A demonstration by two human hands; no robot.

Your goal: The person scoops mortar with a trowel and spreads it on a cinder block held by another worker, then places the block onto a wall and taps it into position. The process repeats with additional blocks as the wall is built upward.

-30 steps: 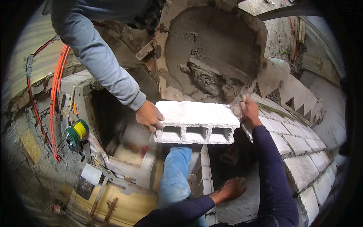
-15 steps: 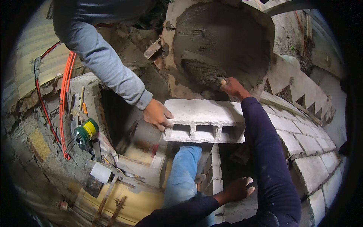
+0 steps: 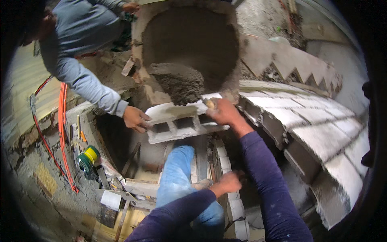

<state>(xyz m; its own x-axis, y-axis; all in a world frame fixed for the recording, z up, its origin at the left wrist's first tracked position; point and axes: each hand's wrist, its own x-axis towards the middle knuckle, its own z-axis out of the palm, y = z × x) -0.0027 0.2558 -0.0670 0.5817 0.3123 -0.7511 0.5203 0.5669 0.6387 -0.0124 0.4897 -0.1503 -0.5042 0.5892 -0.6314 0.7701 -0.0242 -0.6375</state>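
The fingers of our right hand grip the trowel, its mortar over the hollow block, whose left end a co-worker's hand holds. We cannot tell whether the fingers of our left hand are closed. We seem to be applying mortar; the next move likely calls for steady tipping.

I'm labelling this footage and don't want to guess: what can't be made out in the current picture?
All in the head view:
- Trowel: blade hidden by the mortar on it.
- Concrete block: right end partly hidden by the right hand.
- Left hand: blurred; whether it grips anything is unclear.
- Opening at left: inside lost in shadow.
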